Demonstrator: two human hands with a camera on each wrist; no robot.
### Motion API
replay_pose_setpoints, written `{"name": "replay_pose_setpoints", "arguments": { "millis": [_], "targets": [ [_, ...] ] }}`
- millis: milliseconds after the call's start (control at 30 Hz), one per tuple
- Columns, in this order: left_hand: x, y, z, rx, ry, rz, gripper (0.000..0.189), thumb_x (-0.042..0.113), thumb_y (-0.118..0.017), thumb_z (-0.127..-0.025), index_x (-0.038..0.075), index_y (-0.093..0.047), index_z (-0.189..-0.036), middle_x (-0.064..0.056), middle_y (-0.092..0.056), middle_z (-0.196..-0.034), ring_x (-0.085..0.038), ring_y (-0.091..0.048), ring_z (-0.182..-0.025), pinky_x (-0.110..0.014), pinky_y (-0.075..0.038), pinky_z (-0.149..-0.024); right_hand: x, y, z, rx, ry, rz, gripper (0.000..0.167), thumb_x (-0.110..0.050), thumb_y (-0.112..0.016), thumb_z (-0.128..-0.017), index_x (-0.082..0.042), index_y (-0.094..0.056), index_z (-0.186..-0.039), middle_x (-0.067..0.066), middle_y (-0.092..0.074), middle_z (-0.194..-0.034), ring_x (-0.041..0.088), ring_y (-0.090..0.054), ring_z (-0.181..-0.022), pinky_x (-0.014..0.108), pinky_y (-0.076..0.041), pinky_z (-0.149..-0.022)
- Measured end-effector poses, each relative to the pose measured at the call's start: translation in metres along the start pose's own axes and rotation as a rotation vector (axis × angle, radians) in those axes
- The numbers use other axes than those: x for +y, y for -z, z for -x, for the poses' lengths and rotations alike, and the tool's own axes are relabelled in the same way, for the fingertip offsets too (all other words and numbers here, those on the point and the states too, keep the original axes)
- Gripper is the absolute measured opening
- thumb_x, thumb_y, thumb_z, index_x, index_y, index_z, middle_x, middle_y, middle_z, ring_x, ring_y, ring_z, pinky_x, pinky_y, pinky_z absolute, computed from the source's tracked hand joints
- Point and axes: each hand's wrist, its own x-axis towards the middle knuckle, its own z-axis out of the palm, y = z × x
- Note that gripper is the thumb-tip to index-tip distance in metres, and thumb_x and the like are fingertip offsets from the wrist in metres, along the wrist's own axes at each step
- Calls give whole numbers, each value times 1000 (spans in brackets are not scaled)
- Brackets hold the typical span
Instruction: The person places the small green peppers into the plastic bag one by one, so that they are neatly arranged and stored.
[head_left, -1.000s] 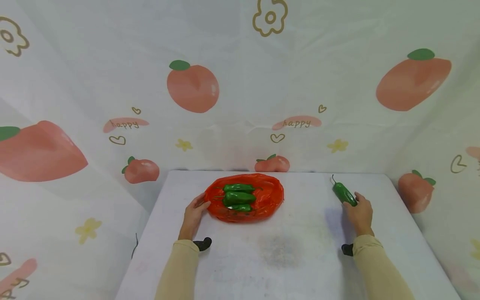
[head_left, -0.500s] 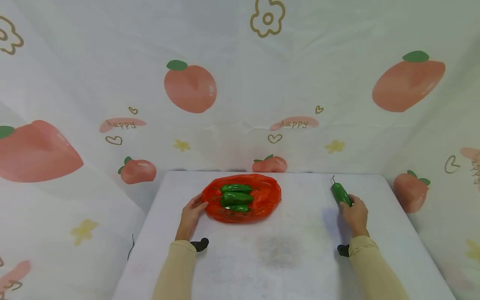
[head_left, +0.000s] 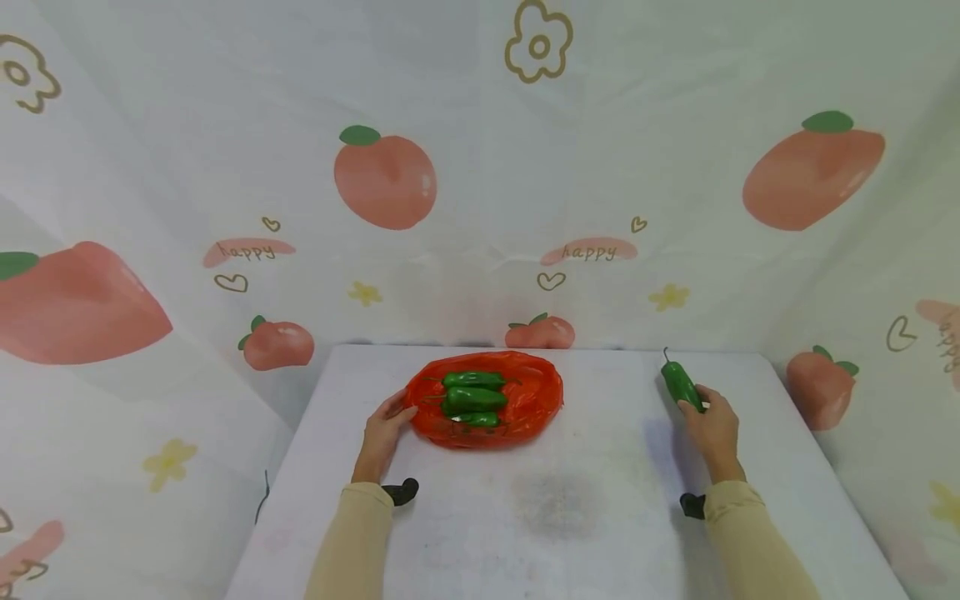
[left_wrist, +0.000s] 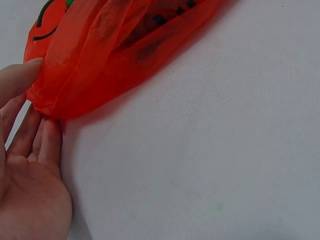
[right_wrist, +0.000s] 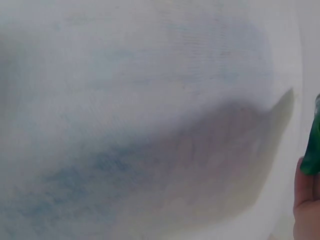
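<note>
My left hand (head_left: pixel 380 435) holds the left side of a red plastic bag (head_left: pixel 536 392) lying spread on the table. In the left wrist view its thumb (left_wrist: pixel 20 80) lies over the bag's edge, with the other fingers below and partly hidden. Several green peppers (head_left: pixel 476 402) lie side by side in the bag. At the right, my right hand (head_left: pixel 712 429) grips the lower end of another green pepper (head_left: pixel 677 382) between thumb and fingers, its stem pointing away from me. Only the fingers and a bit of this pepper (right_wrist: pixel 314 150) show in the right wrist view.
A white table (head_left: pixel 480 533) with a grey smudge carries everything. Behind it and at both sides hangs a white cloth (head_left: pixel 480 275) printed with fruit and flowers. Dark camera mounts (head_left: pixel 401 492) stick out from both wrists.
The hands hold nearly the same places. The right hand with its pepper shifts only slightly; the bag and its peppers stay put, while the head view moves a little.
</note>
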Motion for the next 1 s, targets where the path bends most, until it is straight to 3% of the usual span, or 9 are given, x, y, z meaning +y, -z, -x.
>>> {"name": "replay_pose_setpoints", "arguments": {
  "millis": [233,600,1000],
  "targets": [
    [0,1,2,4,2,0,57,18,-69,-97,14,-50,-150,-15,-49,-157,-30,-44,-147,-47,-34,-125,-1,5,3,-14,39,8,56,-21,-61,-102,5,-44,-148,32,-52,-143,47,-58,-120,45,-54,-84],
    [1,2,2,-5,-2,20,57,17,-70,-97,13,-51,-150,-15,-48,-157,-30,-44,-146,-46,-34,-125,-19,13,9,-31,149,7,54,-23,-69,-98,0,-53,-144,32,-60,-134,45,-63,-115,26,-49,-69],
    [2,0,2,-10,-3,48,57,14,-68,-98,11,-49,-151,-17,-47,-158,-30,-44,-147,-45,-34,-125,-34,18,13,-48,218,-7,55,-32,-67,-100,-3,-55,-144,33,-65,-125,43,-65,-109,22,-48,-67]
  ]
}}
